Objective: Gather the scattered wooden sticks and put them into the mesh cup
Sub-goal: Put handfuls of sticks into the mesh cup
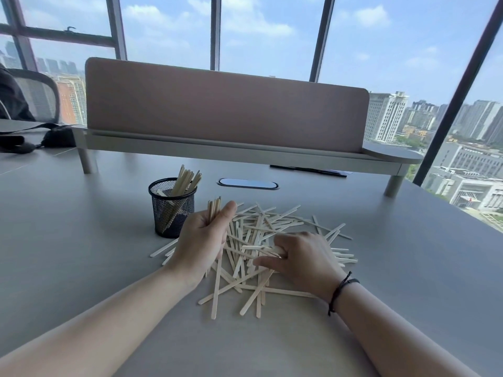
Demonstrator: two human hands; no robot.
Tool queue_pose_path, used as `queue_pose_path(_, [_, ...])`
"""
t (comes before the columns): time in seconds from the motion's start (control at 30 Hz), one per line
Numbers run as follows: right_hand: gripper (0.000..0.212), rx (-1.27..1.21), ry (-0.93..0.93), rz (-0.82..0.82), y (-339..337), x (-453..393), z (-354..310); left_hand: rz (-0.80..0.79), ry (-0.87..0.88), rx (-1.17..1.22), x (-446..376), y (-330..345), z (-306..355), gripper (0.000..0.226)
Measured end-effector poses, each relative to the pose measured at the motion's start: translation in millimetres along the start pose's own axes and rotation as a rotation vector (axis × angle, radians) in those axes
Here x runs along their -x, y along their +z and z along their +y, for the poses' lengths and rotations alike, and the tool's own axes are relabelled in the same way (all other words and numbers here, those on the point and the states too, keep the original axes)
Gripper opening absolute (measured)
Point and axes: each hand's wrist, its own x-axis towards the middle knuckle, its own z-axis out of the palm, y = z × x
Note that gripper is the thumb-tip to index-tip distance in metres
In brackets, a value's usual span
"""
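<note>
Progress is judged to be at an early-to-middle stage: a small share of the wooden sticks is already housed, and the larger share is left on the tabletop (81, 240).

At the left, the mesh cup (172, 210) is seen standing upright on the tabletop, black and see-through, with a cluster of sticks (185, 180) leaning inside it and rising above its rim. Those are counted as done.

Just to the right of the cup, the left hand (202, 240) is held raised with its fingers curled shut around a small bundle of sticks (213, 209), gripped upright with the tips showing above the fingers. The bundle is near the cup but not yet over its mouth, so it is reckoned as gathered, not delivered.

Further right, the main pile of sticks (272, 227) is spread across the tabletop in a loose, crisscrossed heap, with strays fanning toward the near edge and to the far right. The sticks are seen as thin, flat, pale and of like length, with rounded ends.

At the right, the right hand (302, 257) is laid low on the pile, its fingers bent and pinched on 1 or 2 sticks (265, 248); how firmly they are held cannot be told. A dark cord bracelet (341, 291) is worn at that wrist.

Several more handfuls are judged to be needed before the tabletop is cleared.
</note>
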Motion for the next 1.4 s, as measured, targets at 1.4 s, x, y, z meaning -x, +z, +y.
queue_pose_path(1.4, [0.065,-1.439,0.648,0.097,-35,-74,-65,0.151,-0.154,0.198,-13,-9,40,0.07])
